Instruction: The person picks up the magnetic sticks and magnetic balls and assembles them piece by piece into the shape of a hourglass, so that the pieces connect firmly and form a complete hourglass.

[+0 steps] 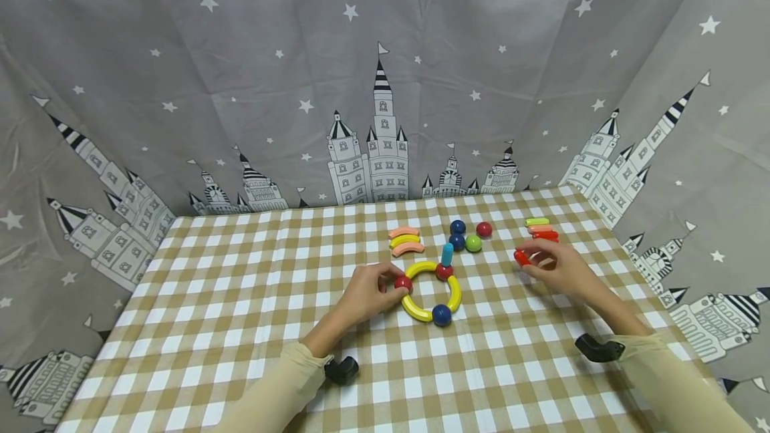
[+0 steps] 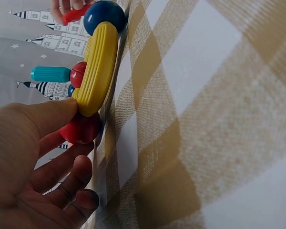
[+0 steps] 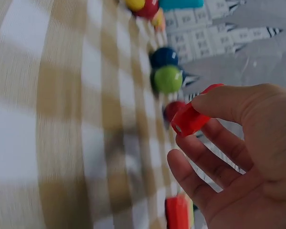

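A ring of yellow curved sticks (image 1: 416,311) lies on the table, joined by two red balls and a blue ball (image 1: 442,315). On the ring's far right red ball (image 1: 444,271) a short teal stick (image 1: 447,254) stands upright. My left hand (image 1: 371,291) pinches the ring's left red ball (image 2: 80,128), its thumb against the end of a yellow stick. Off to the right, above the cloth, my right hand (image 1: 558,269) holds a short red stick (image 3: 193,117) between thumb and fingers. One end of that stick points toward the ring.
Behind the ring lie peach and yellow curved sticks (image 1: 406,240). Blue balls (image 1: 458,226), a green ball (image 1: 473,243) and a loose red ball (image 1: 484,229) sit near the teal stick. Several straight sticks (image 1: 540,228) line up at the far right of the checked tablecloth (image 1: 252,326).
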`<state>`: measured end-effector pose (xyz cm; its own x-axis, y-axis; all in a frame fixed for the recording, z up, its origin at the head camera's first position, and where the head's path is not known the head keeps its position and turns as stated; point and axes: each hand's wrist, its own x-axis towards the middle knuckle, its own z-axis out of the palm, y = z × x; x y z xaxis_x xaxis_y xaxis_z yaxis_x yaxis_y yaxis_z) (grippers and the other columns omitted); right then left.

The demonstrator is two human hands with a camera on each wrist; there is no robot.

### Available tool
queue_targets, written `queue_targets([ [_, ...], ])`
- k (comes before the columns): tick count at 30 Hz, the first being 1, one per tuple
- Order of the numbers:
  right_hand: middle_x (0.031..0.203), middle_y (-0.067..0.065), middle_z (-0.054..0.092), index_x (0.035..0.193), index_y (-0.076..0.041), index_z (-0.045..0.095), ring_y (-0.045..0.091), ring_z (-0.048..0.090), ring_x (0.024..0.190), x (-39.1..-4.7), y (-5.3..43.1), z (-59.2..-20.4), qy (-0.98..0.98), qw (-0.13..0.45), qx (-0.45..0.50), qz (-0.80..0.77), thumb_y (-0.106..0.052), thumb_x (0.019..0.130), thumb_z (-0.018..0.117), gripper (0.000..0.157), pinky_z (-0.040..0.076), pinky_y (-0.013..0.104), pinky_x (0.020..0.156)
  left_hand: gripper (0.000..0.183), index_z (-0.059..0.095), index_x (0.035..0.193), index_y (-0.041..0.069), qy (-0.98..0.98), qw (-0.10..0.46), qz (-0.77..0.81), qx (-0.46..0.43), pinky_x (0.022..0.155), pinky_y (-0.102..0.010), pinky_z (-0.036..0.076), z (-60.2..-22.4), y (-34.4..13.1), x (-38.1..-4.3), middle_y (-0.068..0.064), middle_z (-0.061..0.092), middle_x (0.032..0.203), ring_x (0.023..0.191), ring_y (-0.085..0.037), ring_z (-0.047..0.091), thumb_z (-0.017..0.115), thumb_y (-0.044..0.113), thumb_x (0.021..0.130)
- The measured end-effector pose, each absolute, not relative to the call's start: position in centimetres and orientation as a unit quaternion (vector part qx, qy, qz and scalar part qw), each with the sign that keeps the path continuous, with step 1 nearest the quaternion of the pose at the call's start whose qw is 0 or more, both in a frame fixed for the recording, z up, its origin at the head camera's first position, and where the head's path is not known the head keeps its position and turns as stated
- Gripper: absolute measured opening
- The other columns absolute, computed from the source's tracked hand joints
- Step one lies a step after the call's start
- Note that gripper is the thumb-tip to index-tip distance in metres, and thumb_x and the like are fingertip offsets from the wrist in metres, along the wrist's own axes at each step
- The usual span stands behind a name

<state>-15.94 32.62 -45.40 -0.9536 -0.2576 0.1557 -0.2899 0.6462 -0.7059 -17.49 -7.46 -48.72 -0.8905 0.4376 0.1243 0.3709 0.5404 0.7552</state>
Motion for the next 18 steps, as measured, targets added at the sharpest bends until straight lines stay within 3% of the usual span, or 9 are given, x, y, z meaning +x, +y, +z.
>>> queue_targets([
  [9,0.112,0.011,0.07,0.119,-0.003,0.067,0.024,0.068,0.097,-15.3,29.2,-43.9,-0.884,-0.018,0.147,0.443,-0.003,0.09,0.078,0.031,0.056,0.023,0.083,0.021,0.076,0.107,0.016,0.878,0.048,0.422,0.222,0.058,-0.024,0.044,-48.7,-7.5,-17.3,0.007,0.07,0.088,0.066,-0.012,0.054,0.082,0.024,0.089],
  [18,0.11,0.007,0.07,0.118,-0.006,0.064,0.023,0.069,0.1,-14.4,26.4,-43.2,-0.867,-0.022,0.167,0.469,-0.003,0.09,0.079,0.032,0.056,0.024,0.085,0.02,0.077,0.105,0.017,0.874,0.038,0.423,0.234,0.065,-0.026,0.048,-48.6,-7.5,-17.4,0.007,0.074,0.097,0.073,-0.015,0.059,0.083,0.024,0.088],
])
